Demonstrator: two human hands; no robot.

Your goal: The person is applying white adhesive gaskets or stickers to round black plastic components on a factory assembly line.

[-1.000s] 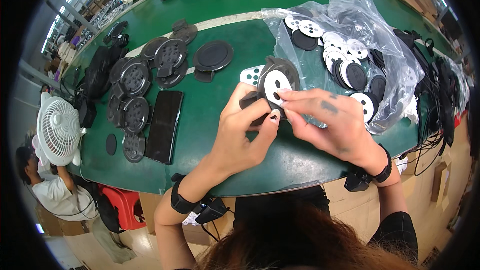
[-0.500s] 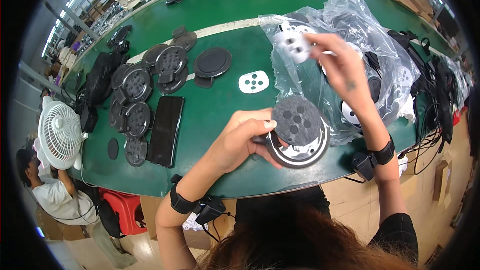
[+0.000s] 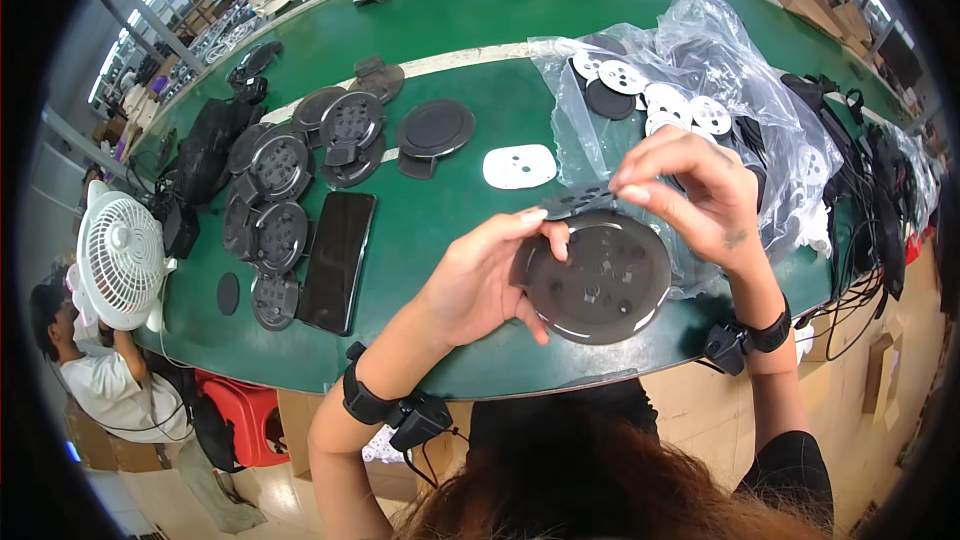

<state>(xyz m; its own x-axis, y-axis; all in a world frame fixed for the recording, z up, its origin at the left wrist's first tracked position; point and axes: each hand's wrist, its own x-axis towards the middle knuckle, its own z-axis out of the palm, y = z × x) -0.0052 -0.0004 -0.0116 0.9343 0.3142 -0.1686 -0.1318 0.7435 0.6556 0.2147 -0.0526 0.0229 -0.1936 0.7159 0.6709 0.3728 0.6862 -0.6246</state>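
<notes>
Just in front of me, my left hand (image 3: 478, 280) holds a glossy dark round disc (image 3: 600, 285) with small marks on its face. Above the disc's far edge, a thin grey-black pad with holes (image 3: 578, 202) is tilted nearly edge-on, its left end at my left fingertips. The thumb and fingers of my right hand (image 3: 690, 195) pinch the pad's right end. A white sheet with holes (image 3: 519, 167) lies on the table beyond my hands. Farther right, several white round pieces with holes (image 3: 665, 100) and a black round pad (image 3: 610, 98) lie on clear plastic.
Several dark round holders (image 3: 278, 165) cluster on the left of the green table, beside a black phone (image 3: 338, 262) and a small black pad (image 3: 228, 293). A white fan (image 3: 122, 255) stands at the left edge. Crumpled clear plastic (image 3: 720, 50) and black cables (image 3: 870, 210) occupy the right.
The white piece has left my right hand, which now grips the grey-black pad. That pad has tipped edge-on, and the dark disc shows a different face. The white sheet shows fewer holes.
</notes>
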